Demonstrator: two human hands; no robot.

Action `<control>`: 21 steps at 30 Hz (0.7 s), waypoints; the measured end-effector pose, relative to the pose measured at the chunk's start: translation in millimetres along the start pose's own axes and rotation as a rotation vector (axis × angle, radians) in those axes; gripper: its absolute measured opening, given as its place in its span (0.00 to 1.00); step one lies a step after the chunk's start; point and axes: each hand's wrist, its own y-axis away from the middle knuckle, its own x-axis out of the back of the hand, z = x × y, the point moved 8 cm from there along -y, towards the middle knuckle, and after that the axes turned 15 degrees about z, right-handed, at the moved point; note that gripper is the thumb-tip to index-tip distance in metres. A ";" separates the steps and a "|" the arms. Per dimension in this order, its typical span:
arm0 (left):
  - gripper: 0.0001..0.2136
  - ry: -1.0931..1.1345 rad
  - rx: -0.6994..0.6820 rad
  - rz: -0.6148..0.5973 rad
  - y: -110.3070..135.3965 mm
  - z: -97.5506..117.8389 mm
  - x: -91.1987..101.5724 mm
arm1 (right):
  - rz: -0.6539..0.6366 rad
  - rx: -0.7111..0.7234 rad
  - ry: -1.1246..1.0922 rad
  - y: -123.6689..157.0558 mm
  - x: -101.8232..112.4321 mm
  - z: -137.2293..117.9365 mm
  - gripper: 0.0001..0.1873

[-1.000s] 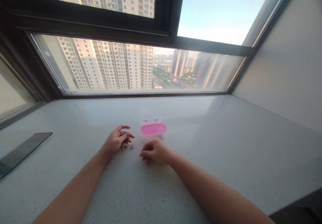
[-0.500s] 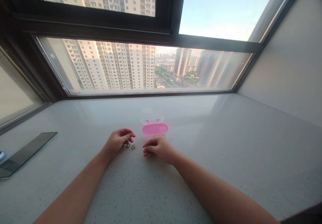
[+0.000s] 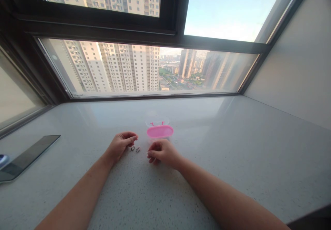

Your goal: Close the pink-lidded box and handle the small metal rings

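Observation:
Two small dark ring-shaped items, a left ring [image 3: 132, 148] and a right ring [image 3: 138, 150], lie side by side on the pale speckled sill. Just behind and left of them is my left hand [image 3: 123, 143], thumb and forefinger pinched together; anything between the tips is too small to make out. To the right of the rings, my right hand [image 3: 163, 151] is also closed in a pinch with its other fingers curled, and its contents cannot be seen. Behind my right hand stands a clear oval box with a pink rim [image 3: 160, 131], its lower part partly hidden by that hand.
The clear lid with pink clips [image 3: 157, 122] is at the box's far side. A dark flat phone-like slab [image 3: 31, 157] lies at the left, with a bluish round object [image 3: 3, 159] on it. Beyond the sill [image 3: 207, 126] is a dark-framed window [image 3: 155, 98]; a wall [image 3: 292, 61] bounds the right.
My left hand's lower fingers have drawn back from the left ring, which shows more fully. My right fingers have shifted slightly. The box and rings stay in place.

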 end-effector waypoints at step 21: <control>0.10 -0.227 -0.097 -0.101 9.2 9.8 -11.5 | 0.160 0.275 0.251 -1.5 14.3 -23.9 0.08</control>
